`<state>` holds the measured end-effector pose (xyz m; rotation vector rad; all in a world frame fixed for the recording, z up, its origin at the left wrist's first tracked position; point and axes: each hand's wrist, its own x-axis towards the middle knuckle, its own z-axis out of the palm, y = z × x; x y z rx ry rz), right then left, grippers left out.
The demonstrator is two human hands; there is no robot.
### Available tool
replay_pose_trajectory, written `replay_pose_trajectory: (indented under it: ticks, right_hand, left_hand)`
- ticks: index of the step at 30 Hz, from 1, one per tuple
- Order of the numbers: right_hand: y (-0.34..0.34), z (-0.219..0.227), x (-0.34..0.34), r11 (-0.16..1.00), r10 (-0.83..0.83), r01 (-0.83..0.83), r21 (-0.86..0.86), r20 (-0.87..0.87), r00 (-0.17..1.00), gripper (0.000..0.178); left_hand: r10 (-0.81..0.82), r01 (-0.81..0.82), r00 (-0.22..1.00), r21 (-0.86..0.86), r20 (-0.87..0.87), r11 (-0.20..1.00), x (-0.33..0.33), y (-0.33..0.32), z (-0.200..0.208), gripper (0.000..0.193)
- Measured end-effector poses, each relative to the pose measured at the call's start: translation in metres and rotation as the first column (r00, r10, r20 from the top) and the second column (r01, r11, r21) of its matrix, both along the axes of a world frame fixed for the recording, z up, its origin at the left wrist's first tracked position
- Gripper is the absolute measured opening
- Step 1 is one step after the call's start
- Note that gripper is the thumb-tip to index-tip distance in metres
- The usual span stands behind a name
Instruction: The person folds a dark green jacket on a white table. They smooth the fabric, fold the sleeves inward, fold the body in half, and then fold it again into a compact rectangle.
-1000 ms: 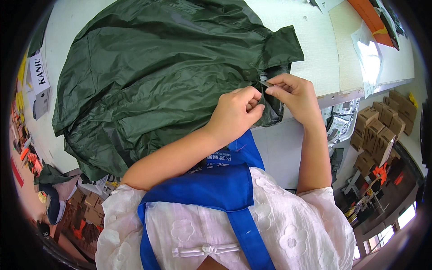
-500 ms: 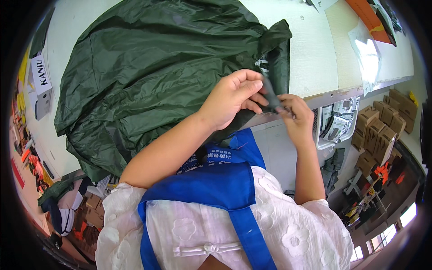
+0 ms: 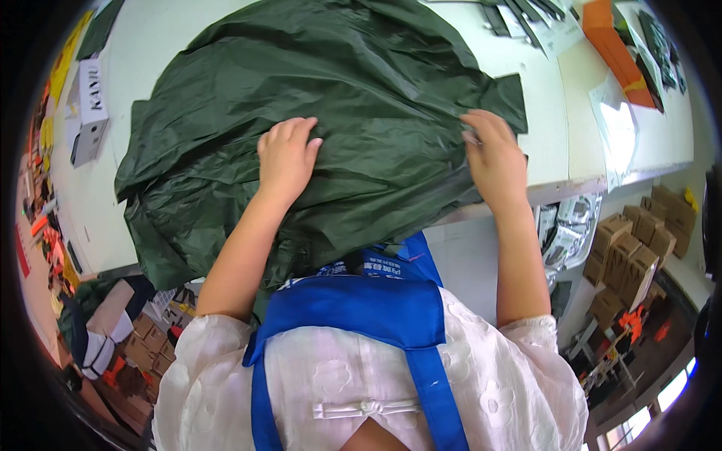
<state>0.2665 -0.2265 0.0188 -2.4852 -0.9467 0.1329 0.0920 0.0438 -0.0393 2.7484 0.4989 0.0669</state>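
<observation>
A large dark green sheet of glossy, waterproof-looking fabric (image 3: 361, 98), perhaps a raincoat, lies wrinkled over the white table, its near edge hanging toward my lap. My left hand (image 3: 288, 158) rests on the middle of it, thumb apart from the fingers, holding nothing visible. Over at the right side of the fabric is my right hand (image 3: 498, 158), its bent fingers and thumb closed on the cloth near a short flap (image 3: 508, 98) that sticks out. The underside of the fabric is hidden.
On the white table (image 3: 545, 154) stand a white box (image 3: 92, 113) at left and an orange box (image 3: 618, 52) at far right. Dark strips (image 3: 519, 19) lie at the back. Below the right edge, a white basket (image 3: 568, 233) holds packets, with cardboard boxes (image 3: 628, 240) beyond.
My hands have parted from the small dark strip they held together. The left moved left onto the fabric; the right moved up to its right side. The fabric has shifted right and lies more spread.
</observation>
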Motion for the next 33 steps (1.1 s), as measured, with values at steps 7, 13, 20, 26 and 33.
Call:
replay_pose_trajectory:
  ticks: [7, 13, 20, 26, 33]
  right_hand:
    - [-0.003, -0.025, 0.045, 0.971, 0.123, -0.185, -0.154, -0.344, 0.931, 0.019]
    - [-0.025, -0.056, 0.061, 0.952, 0.126, -0.212, -0.219, -0.349, 0.929, 0.012]
    - [-0.029, -0.081, 0.086, 0.971, 0.006, -0.111, -0.212, -0.440, 0.898, 0.012]
    - [-0.015, -0.072, 0.092, 0.966, -0.091, -0.071, -0.250, -0.582, 0.808, 0.015]
    - [-0.025, -0.076, 0.104, 0.936, 0.147, -0.235, -0.263, -0.317, 0.937, 0.015]
  left_hand:
    - [-0.145, 0.185, 0.974, -0.243, 0.175, 0.952, 0.025, -0.010, -0.001, 0.025]
    - [-0.056, -0.057, 0.967, -0.427, -0.248, 0.902, 0.055, -0.044, -0.012, 0.013]
    - [0.040, -0.135, 0.973, -0.418, -0.228, 0.898, 0.065, -0.055, -0.025, 0.003]
    - [-0.022, -0.138, 0.922, -0.381, -0.387, 0.914, 0.074, -0.049, -0.009, 0.024]
    - [-0.072, -0.065, 0.949, -0.415, -0.307, 0.907, 0.064, -0.037, -0.005, 0.033]
